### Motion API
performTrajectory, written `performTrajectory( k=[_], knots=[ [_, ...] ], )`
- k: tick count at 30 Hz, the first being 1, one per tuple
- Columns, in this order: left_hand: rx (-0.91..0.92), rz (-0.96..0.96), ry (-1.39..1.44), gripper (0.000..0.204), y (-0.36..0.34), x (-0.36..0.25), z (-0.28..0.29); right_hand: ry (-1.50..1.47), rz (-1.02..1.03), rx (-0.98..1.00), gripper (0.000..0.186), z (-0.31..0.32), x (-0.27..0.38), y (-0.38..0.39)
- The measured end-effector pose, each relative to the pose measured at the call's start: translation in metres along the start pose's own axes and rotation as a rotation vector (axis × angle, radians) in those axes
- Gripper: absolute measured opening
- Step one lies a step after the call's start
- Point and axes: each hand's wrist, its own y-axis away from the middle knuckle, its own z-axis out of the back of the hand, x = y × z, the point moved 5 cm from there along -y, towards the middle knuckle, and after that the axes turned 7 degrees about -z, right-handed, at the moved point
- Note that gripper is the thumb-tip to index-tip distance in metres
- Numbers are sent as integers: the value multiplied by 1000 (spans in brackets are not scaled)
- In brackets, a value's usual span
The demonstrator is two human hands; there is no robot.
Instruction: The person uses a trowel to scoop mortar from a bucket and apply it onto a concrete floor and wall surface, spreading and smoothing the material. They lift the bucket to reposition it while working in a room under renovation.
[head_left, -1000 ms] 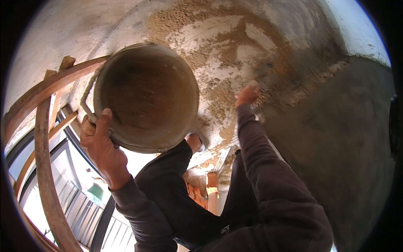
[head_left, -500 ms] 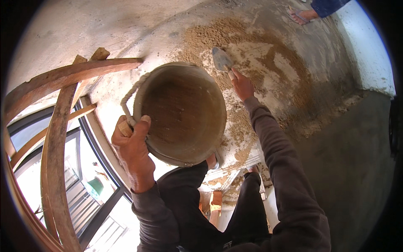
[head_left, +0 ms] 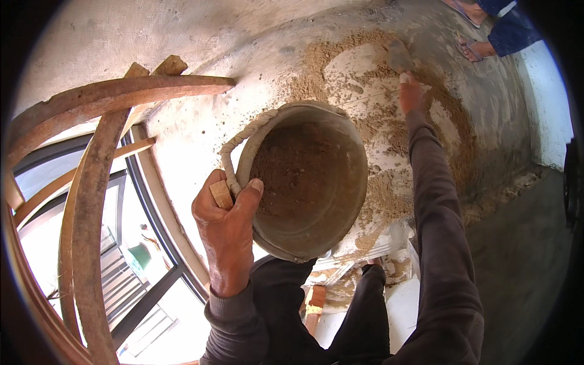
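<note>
Steering by the head view, I grip the bucket [head_left: 344, 198] with my left hand [head_left: 225, 234], above the floor [head_left: 194, 125]; my right hand [head_left: 411, 95] grips the trowel [head_left: 400, 59] toward the floor's right edge, best held flat against the mortar [head_left: 389, 198].

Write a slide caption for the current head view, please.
Left grip holding a rope-handled bucket, right grip a trowel, brown grit strewn on the floor.

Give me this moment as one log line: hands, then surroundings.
left hand: grips bucket at rim | right hand: holds trowel by sandy material | nearby: wooden beams, another person's feet
</note>
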Motion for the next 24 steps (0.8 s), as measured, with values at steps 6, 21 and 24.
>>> performTrajectory(
  k=[6,21,24],
  knots=[
    [-27,-3,-38,15,-2,1,7,-453,-99,34,48,-32,11,-4],
    [2,18,-15,27,-3,17,23,8,615,345,44,-31,238,140],
    [18,23,-34,29,-3,16,19,31,471,327,44,-33,235,118]
  ],
)
